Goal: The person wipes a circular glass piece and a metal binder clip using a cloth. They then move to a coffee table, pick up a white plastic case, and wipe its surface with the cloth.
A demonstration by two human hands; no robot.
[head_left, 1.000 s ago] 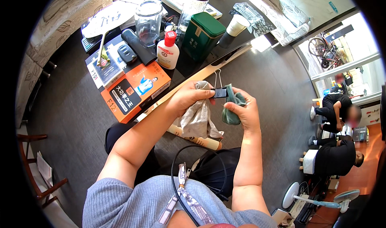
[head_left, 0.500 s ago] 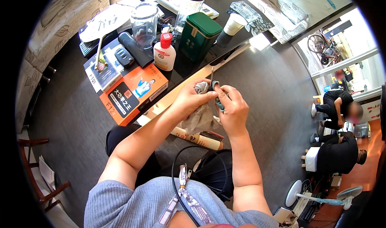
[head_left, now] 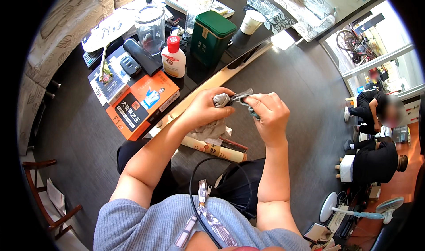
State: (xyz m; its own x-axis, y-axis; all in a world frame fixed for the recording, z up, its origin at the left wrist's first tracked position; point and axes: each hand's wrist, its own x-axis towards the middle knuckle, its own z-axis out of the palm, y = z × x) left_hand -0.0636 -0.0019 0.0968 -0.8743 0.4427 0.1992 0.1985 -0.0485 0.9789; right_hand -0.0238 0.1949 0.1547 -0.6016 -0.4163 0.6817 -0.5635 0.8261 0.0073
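Note:
My left hand (head_left: 206, 109) is closed around a bunched grey cloth (head_left: 211, 130), whose loose end hangs below the palm. A tight fold of it sticks out between thumb and fingers, with something dark at its tip. Just to the right, my right hand (head_left: 269, 114) pinches a small metal tool (head_left: 241, 97) with a grey blade-like end and a teal-grey part under the fingers. Its exact kind I cannot make out. The metal end reaches across to the cloth's tip; whether they touch is unclear.
Ahead stands a black table with an orange box (head_left: 142, 103), a red-capped bottle (head_left: 174, 58), a green tin (head_left: 212, 38), a glass jar (head_left: 150, 30) and a paper cup (head_left: 252, 22). A rolled scroll (head_left: 217, 151) lies below my hands. Two people sit at the right; a wooden chair (head_left: 46, 193) stands left.
My right hand has moved right, away from the left, with the metal tool. The tool has tipped from upright to slanting between the hands. The left hand keeps the cloth.

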